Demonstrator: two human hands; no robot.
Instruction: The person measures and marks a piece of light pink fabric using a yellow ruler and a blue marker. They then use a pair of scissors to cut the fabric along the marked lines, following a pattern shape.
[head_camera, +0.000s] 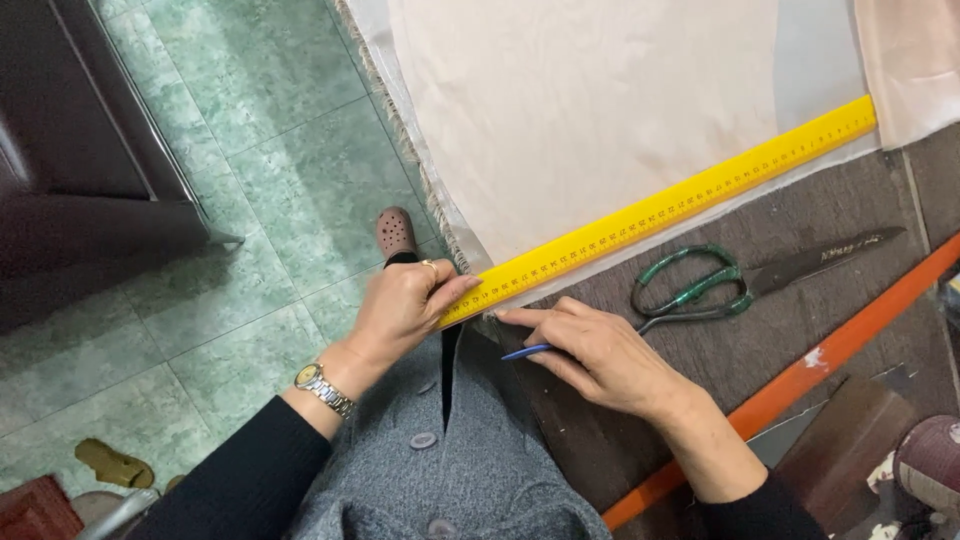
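Under the left hand (405, 305), pinched yellow ruler (660, 212) end; right hand (600, 355) gripping blue pen (525, 352).

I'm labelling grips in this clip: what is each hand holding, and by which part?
The left hand pinches the near end of the yellow ruler. The right hand holds a blue pen by its barrel.

Soft, even light is falling from above, and the scene is looking bright without hard shadows. The pale cloth (600, 100) is nearly washing out at the far side. The dark cabinet (70, 150) at the far left is staying dim. Focus is sharp in the middle, while straight lines are bending slightly toward the edges.
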